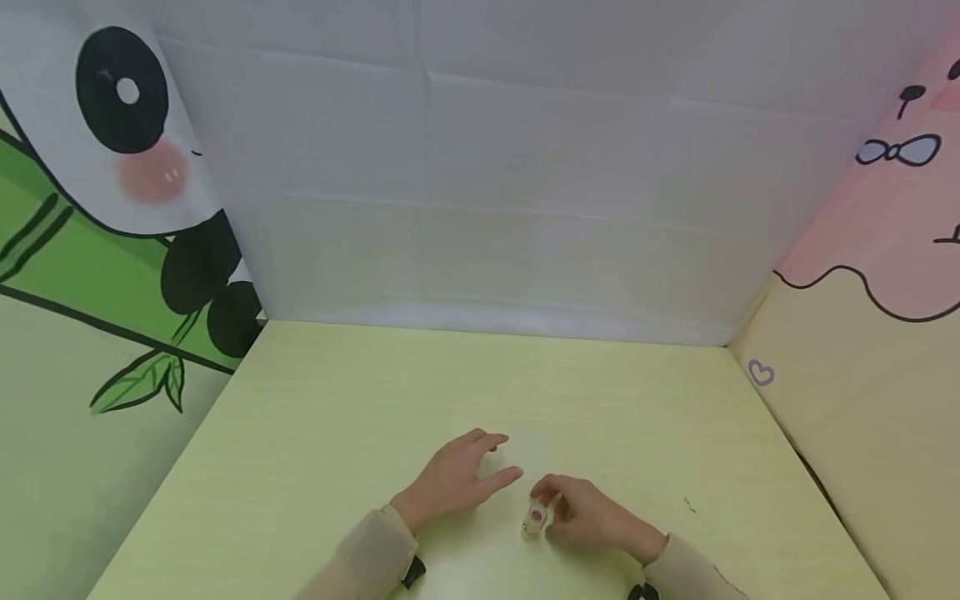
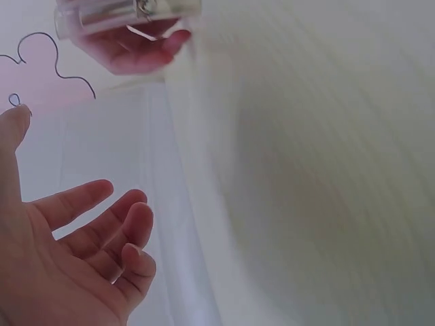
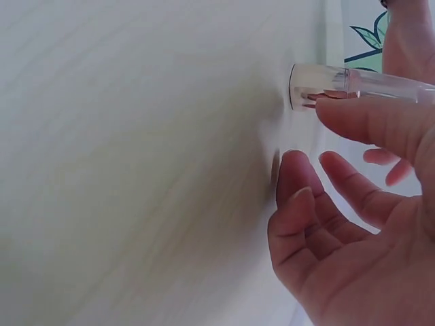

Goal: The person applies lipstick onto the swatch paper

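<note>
upright clear tube between two open hands

a small transparent tube (image 1: pixel 532 527) stands upright on the table (image 1: pixel 360 400), just beside the right hand (image 1: pixel 588 512). its long axis runs vertically, lower end to the tabletop, upper end pointing up; reddish matter shows within the wall. the right hand is loosely curved at the tube's right and far sides, not closed around it; whether the thumb touches it cannot be told. the left hand (image 1: pixel 456 477), fingers apart and holding nothing, lies left of and farther forward than the tube. a broad stretch of tabletop separates the tube from the back edge, at the white backdrop (image 1: pixel 487 250), and from the side edges, at the printed panels (image 1: pixel 862 400).
</note>
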{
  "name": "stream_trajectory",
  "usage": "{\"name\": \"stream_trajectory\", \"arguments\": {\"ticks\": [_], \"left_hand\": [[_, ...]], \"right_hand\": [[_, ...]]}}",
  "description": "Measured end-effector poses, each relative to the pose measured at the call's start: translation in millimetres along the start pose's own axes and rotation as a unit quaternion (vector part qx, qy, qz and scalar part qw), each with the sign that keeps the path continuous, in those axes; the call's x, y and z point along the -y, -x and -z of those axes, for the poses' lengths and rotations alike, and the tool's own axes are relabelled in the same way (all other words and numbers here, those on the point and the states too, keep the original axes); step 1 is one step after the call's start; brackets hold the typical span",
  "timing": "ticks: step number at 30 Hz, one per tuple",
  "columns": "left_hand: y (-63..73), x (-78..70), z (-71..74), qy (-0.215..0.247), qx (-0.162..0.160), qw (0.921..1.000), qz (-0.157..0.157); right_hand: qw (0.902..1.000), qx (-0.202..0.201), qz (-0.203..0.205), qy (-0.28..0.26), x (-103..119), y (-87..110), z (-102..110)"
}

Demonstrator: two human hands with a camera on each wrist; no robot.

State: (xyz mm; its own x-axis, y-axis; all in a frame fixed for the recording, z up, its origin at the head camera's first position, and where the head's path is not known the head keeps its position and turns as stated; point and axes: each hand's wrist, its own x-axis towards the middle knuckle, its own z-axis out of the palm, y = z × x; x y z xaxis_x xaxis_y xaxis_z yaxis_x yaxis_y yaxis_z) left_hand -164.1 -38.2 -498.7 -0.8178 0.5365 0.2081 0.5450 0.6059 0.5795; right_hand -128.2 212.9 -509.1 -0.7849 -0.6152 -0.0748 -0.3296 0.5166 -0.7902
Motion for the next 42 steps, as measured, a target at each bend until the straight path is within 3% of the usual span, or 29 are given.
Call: {"name": "stream_trajectory", "arguments": {"ticks": [3,14,22,30,42], "left_hand": [[0.7,-7.2,-2.5,0.005,0.001,0.9997,-0.023],[5.4,-24.1,-17.1,0.022,0.017,0.9986,-0.045],[10.0,-34.6,-24.5,0.041,0.055,0.9974,-0.022],[11.2,-36.9,-32.5,0.050,0.031,0.9966,-0.058],[10.0,-34.3,-34.0,0.020,0.007,0.9954,-0.093]], "right_hand": [[1.0000,-0.002,0.002,-0.003,1.7,0.4,-2.3],[0.9994,-0.008,0.034,-0.007,5.4,0.1,-11.1],[0.9981,-0.018,0.059,-0.007,8.1,-2.1,-18.2],[0.9982,-0.028,0.049,0.018,7.0,-3.2,-18.8],[0.9973,-0.042,0.054,0.025,8.2,-5.6,-18.2]]}}
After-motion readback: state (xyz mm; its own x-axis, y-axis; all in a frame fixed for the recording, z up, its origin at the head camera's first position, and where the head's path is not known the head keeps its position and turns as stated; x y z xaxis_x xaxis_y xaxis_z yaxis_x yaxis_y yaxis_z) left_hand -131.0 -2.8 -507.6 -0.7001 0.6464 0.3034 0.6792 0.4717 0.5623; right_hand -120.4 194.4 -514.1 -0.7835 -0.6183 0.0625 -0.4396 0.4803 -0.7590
